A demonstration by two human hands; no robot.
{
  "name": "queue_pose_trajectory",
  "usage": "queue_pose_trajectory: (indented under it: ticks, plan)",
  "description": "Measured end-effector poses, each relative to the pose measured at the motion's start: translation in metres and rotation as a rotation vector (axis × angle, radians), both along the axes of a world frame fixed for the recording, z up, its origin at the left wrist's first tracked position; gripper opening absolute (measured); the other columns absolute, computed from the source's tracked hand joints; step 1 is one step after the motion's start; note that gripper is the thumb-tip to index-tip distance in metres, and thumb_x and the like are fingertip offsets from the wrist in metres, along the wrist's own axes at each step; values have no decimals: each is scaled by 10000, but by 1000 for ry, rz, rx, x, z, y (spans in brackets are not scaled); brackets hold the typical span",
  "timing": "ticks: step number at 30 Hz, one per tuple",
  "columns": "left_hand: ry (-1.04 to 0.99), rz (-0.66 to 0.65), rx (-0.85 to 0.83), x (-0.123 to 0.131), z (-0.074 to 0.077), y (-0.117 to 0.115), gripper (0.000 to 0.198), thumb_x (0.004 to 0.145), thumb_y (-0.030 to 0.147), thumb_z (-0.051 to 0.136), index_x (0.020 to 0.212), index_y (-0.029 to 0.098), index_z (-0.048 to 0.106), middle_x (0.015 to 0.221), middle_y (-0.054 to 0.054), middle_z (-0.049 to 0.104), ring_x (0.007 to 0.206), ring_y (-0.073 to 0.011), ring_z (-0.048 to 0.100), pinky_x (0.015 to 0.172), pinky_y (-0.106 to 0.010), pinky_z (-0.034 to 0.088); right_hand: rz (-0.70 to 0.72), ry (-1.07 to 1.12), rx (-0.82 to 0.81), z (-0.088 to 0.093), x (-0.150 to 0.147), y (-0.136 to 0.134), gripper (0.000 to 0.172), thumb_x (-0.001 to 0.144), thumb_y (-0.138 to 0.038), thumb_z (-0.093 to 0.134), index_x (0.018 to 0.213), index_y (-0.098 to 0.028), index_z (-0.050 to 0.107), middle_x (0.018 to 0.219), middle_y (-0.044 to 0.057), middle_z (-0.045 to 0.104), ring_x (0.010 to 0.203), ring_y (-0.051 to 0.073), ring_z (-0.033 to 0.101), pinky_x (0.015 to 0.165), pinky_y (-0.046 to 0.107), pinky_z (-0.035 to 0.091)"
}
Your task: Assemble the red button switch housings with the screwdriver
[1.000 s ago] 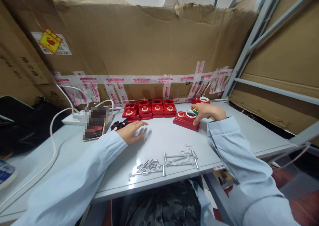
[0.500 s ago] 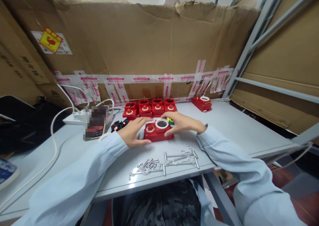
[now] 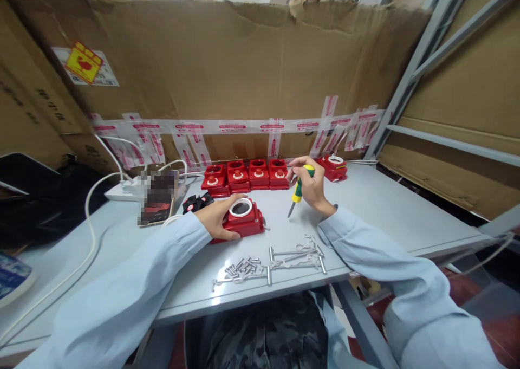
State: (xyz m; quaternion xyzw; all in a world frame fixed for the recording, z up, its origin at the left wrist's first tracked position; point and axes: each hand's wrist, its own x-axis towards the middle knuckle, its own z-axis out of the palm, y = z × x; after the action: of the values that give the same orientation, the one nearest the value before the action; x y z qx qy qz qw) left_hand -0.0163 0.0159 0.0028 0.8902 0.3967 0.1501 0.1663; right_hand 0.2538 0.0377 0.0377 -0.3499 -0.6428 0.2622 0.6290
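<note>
My left hand [image 3: 217, 218] grips a red box with a white ring on top [image 3: 242, 219], which rests on the grey table [image 3: 377, 206] in front of me. My right hand [image 3: 311, 185] is closed round a screwdriver with a green and yellow handle [image 3: 298, 190]. Its tip points down at the table, just right of the red box and clear of it. A pile of small screws [image 3: 241, 267] and several bent metal pins [image 3: 298, 254] lie near the table's front edge.
Several red boxes [image 3: 246, 175] stand in a row at the back, another red box [image 3: 333, 166] to their right. A phone [image 3: 156, 198], white cables [image 3: 91, 217] and a power strip sit at the left. Taped cardboard walls the table; metal shelving stands right.
The red box was dragged from the right to the table's middle, then turned under my left hand. My right hand let go of it and raised the screwdriver upright.
</note>
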Motion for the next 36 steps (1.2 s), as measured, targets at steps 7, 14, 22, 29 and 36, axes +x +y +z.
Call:
queue_pose_trajectory:
  ticks: [7,14,22,29,36]
  plan:
    - [-7,38,14,-9,1,6,846,627,392,734,1343,180,336,1144,-89,642,998,-267,631,900,-336,457,-169,-591,-1,17,22,6,289,785,-383,524,591,-170,504,556,-15,486,552,100,421,559,252,343]
    - [-15,42,10,-9,1,6,844,627,393,732,1341,181,335,1123,-86,650,982,-265,634,892,-341,459,217,-1308,-457,50,64,2,411,760,-497,604,977,-162,701,695,49,663,531,129,546,515,246,373]
    - [0,45,25,-11,-1,8,841,627,417,732,1336,197,337,1138,-89,644,992,-272,632,889,-351,462,438,-1437,-371,11,41,6,310,769,-338,621,1024,-169,673,846,39,662,690,132,524,606,233,370]
    - [-15,49,22,-10,0,7,831,628,406,729,1332,191,343,1123,-80,651,981,-268,636,890,-342,463,516,-1414,-412,6,41,6,328,764,-294,619,1064,-169,658,849,26,645,687,120,499,600,223,357]
    - [-14,49,17,-10,0,7,827,624,396,735,1327,203,345,1107,-68,657,964,-259,642,883,-335,464,469,-1384,-416,11,43,6,300,776,-299,613,1041,-165,654,840,31,652,679,124,512,610,227,369]
